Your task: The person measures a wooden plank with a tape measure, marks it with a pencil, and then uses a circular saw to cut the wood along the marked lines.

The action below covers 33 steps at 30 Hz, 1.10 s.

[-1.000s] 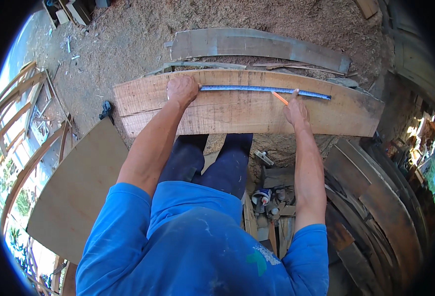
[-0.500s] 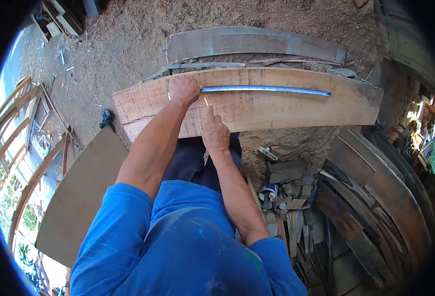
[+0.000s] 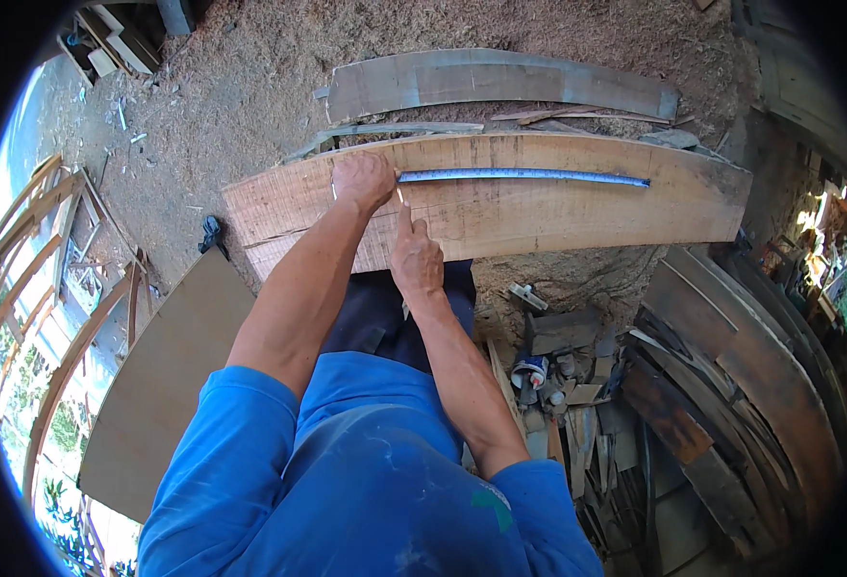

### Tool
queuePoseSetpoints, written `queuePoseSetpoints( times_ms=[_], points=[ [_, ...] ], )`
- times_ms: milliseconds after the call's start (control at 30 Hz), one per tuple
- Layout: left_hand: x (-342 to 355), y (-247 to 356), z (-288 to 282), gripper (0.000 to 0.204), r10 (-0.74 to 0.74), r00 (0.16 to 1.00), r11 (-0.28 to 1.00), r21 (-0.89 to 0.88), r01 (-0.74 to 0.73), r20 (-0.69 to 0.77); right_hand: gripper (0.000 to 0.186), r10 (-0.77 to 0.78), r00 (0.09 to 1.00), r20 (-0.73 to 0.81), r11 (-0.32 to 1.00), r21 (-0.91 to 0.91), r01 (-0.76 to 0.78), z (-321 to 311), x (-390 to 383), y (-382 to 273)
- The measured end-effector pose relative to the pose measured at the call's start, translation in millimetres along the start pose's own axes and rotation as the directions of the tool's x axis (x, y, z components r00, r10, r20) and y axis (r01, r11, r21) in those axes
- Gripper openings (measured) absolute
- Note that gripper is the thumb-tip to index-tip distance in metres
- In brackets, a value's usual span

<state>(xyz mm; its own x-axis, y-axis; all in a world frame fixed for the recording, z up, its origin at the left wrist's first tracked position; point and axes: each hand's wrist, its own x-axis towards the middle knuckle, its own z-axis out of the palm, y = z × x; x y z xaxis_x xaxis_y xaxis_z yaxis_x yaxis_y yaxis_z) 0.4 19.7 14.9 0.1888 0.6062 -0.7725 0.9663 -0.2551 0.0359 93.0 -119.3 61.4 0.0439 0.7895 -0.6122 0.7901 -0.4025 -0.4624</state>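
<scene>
A wide wooden plank (image 3: 577, 213) with a curved far edge lies crosswise in front of me. My left hand (image 3: 364, 180) is closed at the near end of a blue tape measure (image 3: 529, 174), whose blade runs out to the right along the plank. The hand covers most of the case; a pale edge peeks out at its left. Just below it, my right hand (image 3: 417, 258) grips a thin, light-coloured pencil (image 3: 400, 194). The pencil's tip points up toward the blade's start beside my left hand; whether it touches the wood I cannot tell.
Beyond the plank, a grey curved board (image 3: 500, 79) lies on shavings-covered ground. Dark curved boards (image 3: 731, 337) are stacked at the right. Wood offcuts (image 3: 568, 332) and a blue-and-white container (image 3: 529, 368) lie near my right side. A plywood panel (image 3: 169, 385) stands at the left.
My right hand has moved slightly up and left, bringing the pencil closer to the tape beside my left hand. The whole view has shifted a little. The left hand keeps its place on the plank.
</scene>
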Motion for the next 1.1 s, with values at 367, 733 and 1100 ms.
queuePoseSetpoints(
  times_ms=[367,733,1100],
  points=[
    [-1,1,-1,0.037,0.021,1.000,1.000,0.023,-0.022,0.008,0.056,0.030,0.999,-0.039,0.999,-0.013,-0.031,3,16,1],
    [2,-2,2,0.036,0.028,0.999,1.000,-0.010,-0.028,0.022,0.056,0.035,0.998,-0.059,0.998,-0.051,-0.038,8,16,2],
    [-1,1,-2,0.042,0.008,0.997,1.000,-0.011,-0.008,0.071,0.052,-0.015,0.996,-0.093,0.995,-0.100,0.006,13,12,7]
  ],
)
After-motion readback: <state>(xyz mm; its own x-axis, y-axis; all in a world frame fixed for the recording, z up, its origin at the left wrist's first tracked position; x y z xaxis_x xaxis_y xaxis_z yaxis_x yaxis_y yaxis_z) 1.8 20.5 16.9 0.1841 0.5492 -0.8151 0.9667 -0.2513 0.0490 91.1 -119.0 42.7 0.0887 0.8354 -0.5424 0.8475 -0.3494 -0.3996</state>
